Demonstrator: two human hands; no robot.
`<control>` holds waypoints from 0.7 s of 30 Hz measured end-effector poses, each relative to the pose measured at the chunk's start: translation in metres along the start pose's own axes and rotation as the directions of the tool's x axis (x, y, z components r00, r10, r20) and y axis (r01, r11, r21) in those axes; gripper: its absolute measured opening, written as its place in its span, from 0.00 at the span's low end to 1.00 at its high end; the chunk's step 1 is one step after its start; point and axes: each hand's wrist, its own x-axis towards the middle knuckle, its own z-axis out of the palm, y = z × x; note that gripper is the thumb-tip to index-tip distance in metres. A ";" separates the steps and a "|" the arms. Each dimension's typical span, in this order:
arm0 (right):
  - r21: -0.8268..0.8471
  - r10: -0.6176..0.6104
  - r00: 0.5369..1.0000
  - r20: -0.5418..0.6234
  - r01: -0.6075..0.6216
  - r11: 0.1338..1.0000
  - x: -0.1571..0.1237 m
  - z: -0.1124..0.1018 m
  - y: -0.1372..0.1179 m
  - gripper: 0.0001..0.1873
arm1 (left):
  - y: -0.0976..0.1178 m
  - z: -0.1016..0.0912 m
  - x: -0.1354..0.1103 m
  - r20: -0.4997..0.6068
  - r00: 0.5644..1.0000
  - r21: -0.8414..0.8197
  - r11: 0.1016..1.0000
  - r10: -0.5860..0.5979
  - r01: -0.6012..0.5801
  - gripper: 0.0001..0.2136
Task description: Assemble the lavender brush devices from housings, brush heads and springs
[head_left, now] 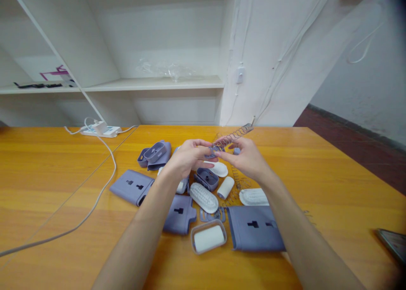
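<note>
Both hands meet above the middle of a wooden table (47, 171). My left hand (187, 156) and my right hand (249, 156) pinch a long metal coil spring (236, 134) that slants up and to the right, with a small purple piece at its lower end between my fingertips. Below the hands lie several purple and white plastic parts: white oval brush heads (204, 197), a white roller (225, 187), a small purple tray (207, 178), flat purple covers (255, 228) and a clear case holding a white block (208, 237).
A white power strip (101, 131) with a cable trailing left sits at the table's far edge. White shelves (152, 83) stand behind. More purple shells (155, 153) lie at the left of the pile. A dark phone-like object (393, 241) lies at the right edge.
</note>
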 end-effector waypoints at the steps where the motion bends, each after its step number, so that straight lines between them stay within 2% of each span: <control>1: 0.011 -0.001 1.000 0.005 0.001 1.000 0.000 -0.001 -0.001 0.10 | 0.000 -0.001 0.000 0.007 1.000 0.005 1.000 -0.011 0.011 0.09; 9: -0.016 0.013 0.999 0.034 -0.013 1.000 -0.001 -0.005 -0.001 0.10 | -0.005 -0.003 0.004 0.064 0.998 -0.014 1.000 -0.014 0.015 0.10; 17: -0.159 -0.011 1.000 0.012 0.013 0.987 -0.003 0.001 0.001 0.10 | -0.008 0.001 0.005 0.055 0.998 -0.005 1.000 0.025 -0.025 0.10; 21: -0.129 -0.011 1.000 0.004 0.011 0.992 -0.003 0.003 0.001 0.09 | -0.011 0.001 0.007 0.042 0.996 -0.037 0.996 0.078 -0.077 0.09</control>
